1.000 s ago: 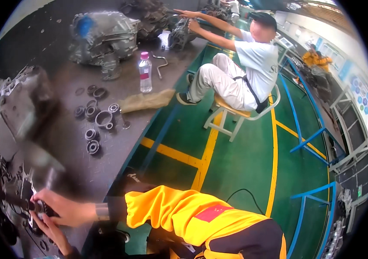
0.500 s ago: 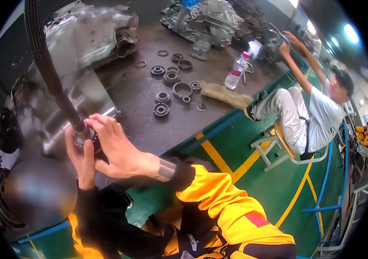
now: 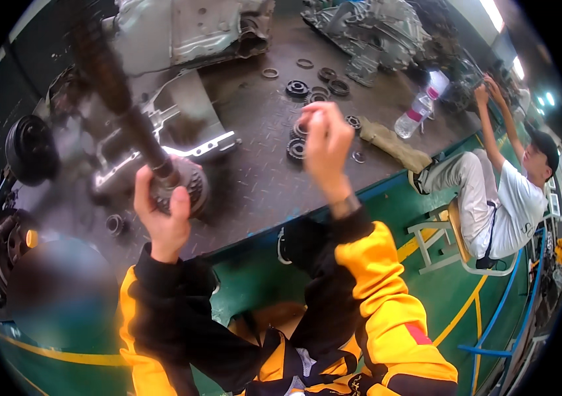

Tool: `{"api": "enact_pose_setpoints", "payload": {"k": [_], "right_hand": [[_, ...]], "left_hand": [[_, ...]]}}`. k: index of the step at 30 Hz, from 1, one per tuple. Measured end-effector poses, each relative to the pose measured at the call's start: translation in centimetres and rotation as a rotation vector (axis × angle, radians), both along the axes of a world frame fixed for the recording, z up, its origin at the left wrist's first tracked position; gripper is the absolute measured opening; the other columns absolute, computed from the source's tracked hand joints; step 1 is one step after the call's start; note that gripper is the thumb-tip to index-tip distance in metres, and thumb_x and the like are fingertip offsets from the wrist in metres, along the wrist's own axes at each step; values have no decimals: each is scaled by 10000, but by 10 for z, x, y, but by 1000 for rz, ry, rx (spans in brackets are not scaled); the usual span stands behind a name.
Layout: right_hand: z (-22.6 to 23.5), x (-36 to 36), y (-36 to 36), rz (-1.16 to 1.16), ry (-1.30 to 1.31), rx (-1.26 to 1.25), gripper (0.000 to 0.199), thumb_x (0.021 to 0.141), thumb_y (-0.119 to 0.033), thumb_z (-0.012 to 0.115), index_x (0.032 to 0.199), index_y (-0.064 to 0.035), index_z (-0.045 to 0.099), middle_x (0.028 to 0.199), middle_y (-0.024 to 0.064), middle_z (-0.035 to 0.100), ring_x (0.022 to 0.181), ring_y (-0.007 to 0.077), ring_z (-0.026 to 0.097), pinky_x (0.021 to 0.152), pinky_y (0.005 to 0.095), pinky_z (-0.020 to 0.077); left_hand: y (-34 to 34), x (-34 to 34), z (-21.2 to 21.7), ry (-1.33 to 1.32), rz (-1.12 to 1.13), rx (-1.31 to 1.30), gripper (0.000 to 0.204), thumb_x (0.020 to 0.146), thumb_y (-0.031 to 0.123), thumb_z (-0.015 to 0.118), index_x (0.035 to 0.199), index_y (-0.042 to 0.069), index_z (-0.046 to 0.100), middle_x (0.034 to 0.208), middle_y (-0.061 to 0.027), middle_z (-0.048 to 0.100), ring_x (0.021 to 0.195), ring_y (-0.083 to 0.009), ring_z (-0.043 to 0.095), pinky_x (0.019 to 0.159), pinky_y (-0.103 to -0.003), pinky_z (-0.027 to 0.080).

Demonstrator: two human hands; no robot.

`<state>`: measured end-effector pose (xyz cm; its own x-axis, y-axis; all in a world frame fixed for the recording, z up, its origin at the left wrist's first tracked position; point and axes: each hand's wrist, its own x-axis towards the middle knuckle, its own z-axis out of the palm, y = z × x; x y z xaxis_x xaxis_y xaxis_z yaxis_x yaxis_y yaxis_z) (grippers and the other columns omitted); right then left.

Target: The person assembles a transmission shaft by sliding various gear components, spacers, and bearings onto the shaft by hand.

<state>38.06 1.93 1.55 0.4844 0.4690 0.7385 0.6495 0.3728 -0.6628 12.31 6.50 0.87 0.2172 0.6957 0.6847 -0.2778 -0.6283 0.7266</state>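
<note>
My left hand [image 3: 162, 221] is wrapped round a toothed gear [image 3: 196, 188] at the lower end of a long splined shaft [image 3: 142, 135]. The shaft leans up and away to the left, its top blurred. My right hand [image 3: 330, 148] is raised over the loose gears on the bench, fingers curled together. Its fingertips overlap a small gear [image 3: 299, 128], and whatever they may grip is hidden. Just below them lies a dark gear [image 3: 295, 149]. Farther back rest another gear [image 3: 297, 88] and several metal rings, among them a dark ring [image 3: 338, 87].
Metal housings stand at the back, one pale casing [image 3: 205, 30] and one gearbox [image 3: 376, 36]. A water bottle [image 3: 415, 113] and a tan cloth [image 3: 394, 146] lie right. A seated person [image 3: 502, 191] works beyond. A small ring part [image 3: 115, 225] sits left.
My right hand has left the shaft and moved right to the loose gears. My left hand stays at the gear on the shaft. The view has shifted left.
</note>
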Motion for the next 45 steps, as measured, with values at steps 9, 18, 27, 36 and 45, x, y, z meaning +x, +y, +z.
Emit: {"api": "enact_pose_setpoints", "payload": {"k": [9,18,27,36,45], "right_hand": [[-67,92,-26,-517,-213,-990,469,809,-327,709,1123,-3,578,1098,201,634,987,389,632,836,464,513],[-85,100,-24,-483,-235,-814,333,801,-195,736,1083,-93,594,1029,157,632,962,377,625,797,466,507],[-87,104,-27,-497,-313,-853,192,856,-225,675,971,-73,657,980,152,668,935,352,634,792,434,501],[-73,87,-28,-533,-252,-765,196,878,-242,654,975,-72,637,1004,144,656,927,345,637,773,442,507],[-75,85,-25,-493,-137,-824,427,834,-254,699,1166,-35,544,1103,173,642,1026,364,622,842,456,512]], "left_hand": [[-3,0,-9,-4,109,21,412,798,156,652,1163,13,525,999,-63,602,908,-154,564,853,-296,451],[-1,-4,-3,16,203,61,360,798,127,650,1126,23,544,958,-54,604,864,-145,571,810,-290,465],[-3,0,10,24,164,65,297,818,123,647,1075,26,532,947,-45,597,871,-129,544,817,-291,455],[2,7,8,-13,269,51,371,786,149,737,1093,32,564,845,-46,624,769,-113,577,722,-274,477],[1,0,1,-6,239,-63,448,825,178,689,1202,44,489,1036,-47,549,956,-143,518,868,-290,427]]}}
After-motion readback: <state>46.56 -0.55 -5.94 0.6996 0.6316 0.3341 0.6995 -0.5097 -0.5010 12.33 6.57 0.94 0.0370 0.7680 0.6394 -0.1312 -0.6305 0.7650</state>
